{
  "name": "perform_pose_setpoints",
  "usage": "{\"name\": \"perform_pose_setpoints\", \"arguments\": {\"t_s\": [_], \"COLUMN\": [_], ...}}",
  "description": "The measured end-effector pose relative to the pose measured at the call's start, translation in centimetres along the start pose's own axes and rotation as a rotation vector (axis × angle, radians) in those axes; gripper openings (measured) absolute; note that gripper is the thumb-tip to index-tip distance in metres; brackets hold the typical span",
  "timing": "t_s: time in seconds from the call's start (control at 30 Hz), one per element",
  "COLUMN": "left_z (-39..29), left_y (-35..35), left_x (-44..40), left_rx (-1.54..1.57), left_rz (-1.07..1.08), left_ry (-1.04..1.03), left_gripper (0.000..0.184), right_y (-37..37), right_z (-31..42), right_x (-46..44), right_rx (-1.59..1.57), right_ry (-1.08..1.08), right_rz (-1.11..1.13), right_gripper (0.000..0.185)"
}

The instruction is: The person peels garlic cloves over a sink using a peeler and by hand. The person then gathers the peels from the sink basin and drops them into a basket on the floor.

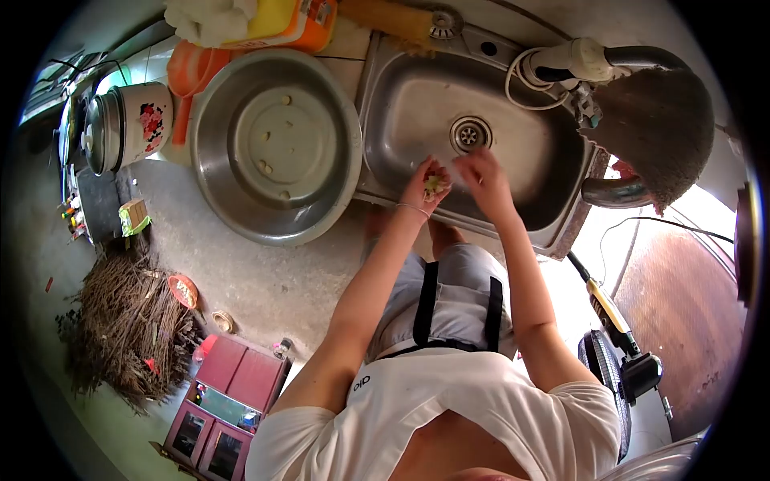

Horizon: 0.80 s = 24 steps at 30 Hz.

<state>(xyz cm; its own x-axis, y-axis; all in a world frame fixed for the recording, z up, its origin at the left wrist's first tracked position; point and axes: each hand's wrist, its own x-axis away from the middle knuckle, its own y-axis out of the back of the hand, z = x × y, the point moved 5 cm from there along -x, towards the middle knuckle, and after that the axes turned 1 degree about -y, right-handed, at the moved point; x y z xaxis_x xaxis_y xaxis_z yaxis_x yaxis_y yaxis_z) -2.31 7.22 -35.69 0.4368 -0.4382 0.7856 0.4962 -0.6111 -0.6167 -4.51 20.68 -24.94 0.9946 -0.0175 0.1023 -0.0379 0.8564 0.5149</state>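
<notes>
Over the front edge of the metal sink (409,104), my left hand (425,186) is curled around small pale green pieces (434,186). Close to its right, my right hand (484,178) has its fingers pinched together above the sink, below the drain (471,135). Whether anything is between those fingers is too small to make out. To the left of the sink stands a large metal basin (216,152) with several small pale pieces (265,167) on its bottom.
An orange dipper (182,120) and a flowered pot (148,118) stand left of the basin. The faucet (589,108) is at the sink's right. Brushwood (128,321) and a red cabinet (228,377) are at lower left, a fan (601,361) at lower right.
</notes>
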Motion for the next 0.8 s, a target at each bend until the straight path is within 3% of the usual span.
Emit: {"name": "perform_pose_setpoints", "arguments": {"t_s": [0.03, 0.1, 0.17, 0.23, 0.33, 0.47, 0.53, 0.57, 0.63, 0.67, 0.73, 0.8], "left_z": [-0.3, -0.7, -0.9, -1.1, -1.0, -1.3, -1.3, -1.4, -1.7, -1.7, -1.9, -2.1], "left_y": [0.6, 1.0, 1.1, 1.7, 3.2, 4.9, 6.0, 6.4, 6.8, 6.8, 6.6, 6.1], "left_x": [0.2, 1.2, 2.9, 4.4, 6.6, 8.4, 8.9, 8.9, 8.9, 8.8, 8.6, 8.4], "left_rx": [0.001, 0.02, -0.054, -0.125, -0.147, -0.133, -0.11, -0.108, -0.106, -0.108, -0.109, -0.131], "left_rz": [-0.002, 0.237, 0.166, 0.091, 0.065, 0.03, 0.023, 0.027, 0.029, 0.031, 0.032, 0.035], "left_ry": [-0.001, 0.068, 0.049, 0.031, 0.052, 0.002, 0.009, -0.008, -0.028, -0.032, -0.034, -0.033], "left_gripper": [0.024, 0.03, 0.034, 0.039, 0.038, 0.037, 0.036, 0.036, 0.035, 0.035, 0.034, 0.034], "right_y": [-0.3, -2.4, -5.7, -10.0, -14.3, -15.9, -15.2, -14.5, -13.5, -13.4, -12.6, -14.5], "right_z": [-2.0, -4.4, -7.5, -9.5, -11.8, -13.8, -13.8, -13.5, -13.3, -12.7, -11.1, -11.1], "right_x": [-1.2, -4.0, -6.6, -7.8, -7.0, -2.6, -0.6, -0.3, -0.5, -0.9, -3.0, -4.4], "right_rx": [-0.078, -0.105, -0.136, 0.142, 0.239, 0.209, -0.02, -0.012, -0.135, -0.134, -0.174, -0.137], "right_ry": [-0.104, -0.093, -0.08, 0.285, 0.356, 0.348, 0.09, 0.085, -0.202, -0.203, 0.043, 0.108], "right_rz": [-0.011, 0.014, 0.044, 0.096, 0.302, 0.549, 0.586, 0.586, 0.595, 0.595, 0.278, 0.303], "right_gripper": [0.012, 0.013, 0.015, 0.015, 0.014, 0.011, 0.01, 0.01, 0.014, 0.014, 0.014, 0.015]}}
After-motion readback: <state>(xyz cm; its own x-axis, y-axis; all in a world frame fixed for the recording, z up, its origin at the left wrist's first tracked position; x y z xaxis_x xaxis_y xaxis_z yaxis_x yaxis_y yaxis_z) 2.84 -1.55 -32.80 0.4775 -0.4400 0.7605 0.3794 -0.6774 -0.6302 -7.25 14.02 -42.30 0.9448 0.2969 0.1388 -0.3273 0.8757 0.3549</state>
